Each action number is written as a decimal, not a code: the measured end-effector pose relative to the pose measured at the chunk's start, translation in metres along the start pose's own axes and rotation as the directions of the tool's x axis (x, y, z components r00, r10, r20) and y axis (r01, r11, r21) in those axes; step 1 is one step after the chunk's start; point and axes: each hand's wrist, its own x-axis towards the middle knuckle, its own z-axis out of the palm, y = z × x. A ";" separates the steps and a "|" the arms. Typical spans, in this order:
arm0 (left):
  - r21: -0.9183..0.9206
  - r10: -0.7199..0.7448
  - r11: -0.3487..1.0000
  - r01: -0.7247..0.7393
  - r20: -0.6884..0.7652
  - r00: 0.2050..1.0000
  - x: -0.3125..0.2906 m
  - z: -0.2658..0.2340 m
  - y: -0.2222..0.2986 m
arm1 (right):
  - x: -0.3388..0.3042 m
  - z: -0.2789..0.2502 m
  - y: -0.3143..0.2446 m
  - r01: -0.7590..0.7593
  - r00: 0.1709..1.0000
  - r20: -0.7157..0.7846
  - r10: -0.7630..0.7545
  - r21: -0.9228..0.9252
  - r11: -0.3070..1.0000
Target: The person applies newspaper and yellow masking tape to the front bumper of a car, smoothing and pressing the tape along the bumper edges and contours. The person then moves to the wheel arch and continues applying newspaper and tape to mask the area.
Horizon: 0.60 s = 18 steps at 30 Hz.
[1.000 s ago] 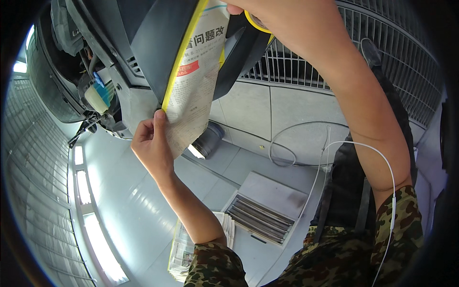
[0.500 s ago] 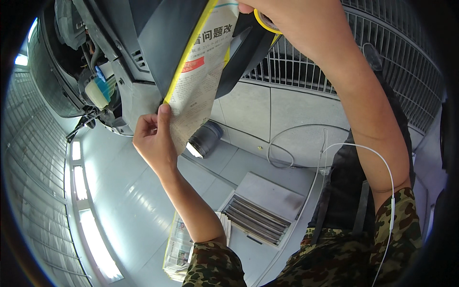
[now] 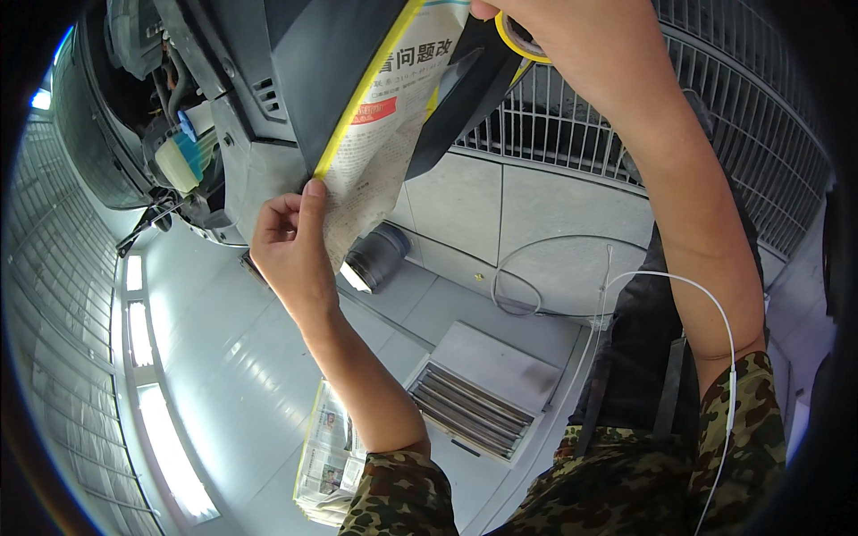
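Observation:
A long strip of newspaper (image 3: 380, 147) hangs slantwise along a dark grey car body panel (image 3: 322, 62). Yellow masking tape (image 3: 359, 105) runs down its left edge. My left hand (image 3: 293, 241) pinches the lower end of the taped edge between thumb and curled fingers. At the top edge of the view, my right hand (image 3: 572, 40) is beside the strip's upper end, one fingertip against the paper. A roll of yellow masking tape (image 3: 508, 37) sits in this hand, partly covered by it. The rest of the right fingers are cut off or hidden.
Left of the panel are exposed car parts and a fluid reservoir (image 3: 179, 165). A dark cylinder (image 3: 380, 255) lies below the strip. A stack of newspapers (image 3: 326, 460), a floor vent (image 3: 469, 406) and a looping cable (image 3: 500, 281) lie lower down. Metal grating (image 3: 572, 134) is at right.
The view has shifted slightly, so the panel and strip appear a little farther right. Both hands keep their hold, and the strip looks much the same.

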 end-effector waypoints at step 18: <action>0.071 -0.075 0.995 0.072 0.052 0.996 -0.004 -0.002 0.011 | 0.010 -0.002 0.002 -0.220 0.975 0.063 0.213 0.161 0.962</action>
